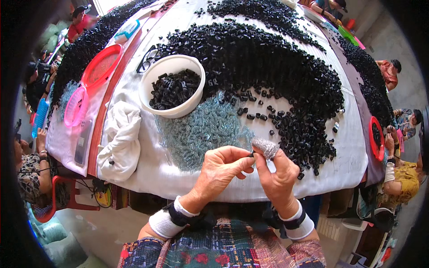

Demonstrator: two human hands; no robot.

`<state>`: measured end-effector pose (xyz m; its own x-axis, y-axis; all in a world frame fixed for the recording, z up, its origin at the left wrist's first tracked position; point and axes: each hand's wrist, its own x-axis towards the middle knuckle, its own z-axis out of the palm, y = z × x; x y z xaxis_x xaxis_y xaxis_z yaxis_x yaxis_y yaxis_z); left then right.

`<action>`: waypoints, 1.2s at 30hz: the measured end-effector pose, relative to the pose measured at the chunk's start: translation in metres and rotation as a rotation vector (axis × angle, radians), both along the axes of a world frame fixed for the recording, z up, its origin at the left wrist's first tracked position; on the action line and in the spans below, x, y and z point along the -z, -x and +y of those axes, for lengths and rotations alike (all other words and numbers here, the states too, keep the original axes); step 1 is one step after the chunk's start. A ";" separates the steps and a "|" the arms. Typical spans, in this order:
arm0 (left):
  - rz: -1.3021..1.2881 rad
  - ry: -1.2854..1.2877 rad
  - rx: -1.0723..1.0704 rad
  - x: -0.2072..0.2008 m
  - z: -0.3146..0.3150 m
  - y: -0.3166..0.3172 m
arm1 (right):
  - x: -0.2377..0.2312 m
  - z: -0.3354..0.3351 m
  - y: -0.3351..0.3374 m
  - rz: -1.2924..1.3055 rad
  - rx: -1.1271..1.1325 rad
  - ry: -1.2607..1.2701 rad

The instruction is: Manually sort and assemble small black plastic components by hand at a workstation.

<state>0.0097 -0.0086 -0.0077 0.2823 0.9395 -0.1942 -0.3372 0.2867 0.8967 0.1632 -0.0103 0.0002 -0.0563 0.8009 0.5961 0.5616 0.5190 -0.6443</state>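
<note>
My left hand [221, 172] is closed, thumb and fingertips pinched at a small black plastic piece [251, 155]. Facing it, my right hand [279, 176] is closed too, its fingertips meeting the same piece. A grey knitted finger cover [266, 147] wraps one finger of the right hand. Both hands are just above the near part of the white cloth. Beyond them spreads a pile of small shiny blue-grey coils [205, 129] that look like springs. A large heap of black plastic pieces [268, 58] lies farther back and to the right. The fingertips partly hide the held piece.
A white bowl [194, 105] with black pieces stands behind the coils. Left of it are a bunched white cloth [118, 143], black-framed glasses [144, 62], a red basket [117, 51] and a pink basket [67, 117]. Other people sit along both sides; a red chair [80, 206] stands lower left.
</note>
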 end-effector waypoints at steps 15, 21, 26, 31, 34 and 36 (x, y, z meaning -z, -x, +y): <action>-0.022 0.105 -0.027 0.002 -0.001 0.000 | 0.000 -0.004 0.010 -0.100 -0.076 -0.082; -0.043 0.113 -0.030 0.004 0.002 0.006 | -0.006 -0.001 0.005 -0.073 -0.158 -0.022; -0.071 0.130 -0.024 -0.006 0.006 0.007 | -0.013 0.006 -0.005 -0.130 -0.132 0.022; -0.112 0.096 -0.012 -0.002 0.005 0.006 | -0.009 0.007 0.001 -0.229 -0.153 -0.036; -0.116 0.091 -0.020 0.000 0.004 0.006 | -0.006 0.006 0.003 -0.306 -0.178 -0.042; -0.090 0.098 -0.022 -0.001 0.003 0.008 | -0.006 0.005 0.006 -0.345 -0.163 -0.077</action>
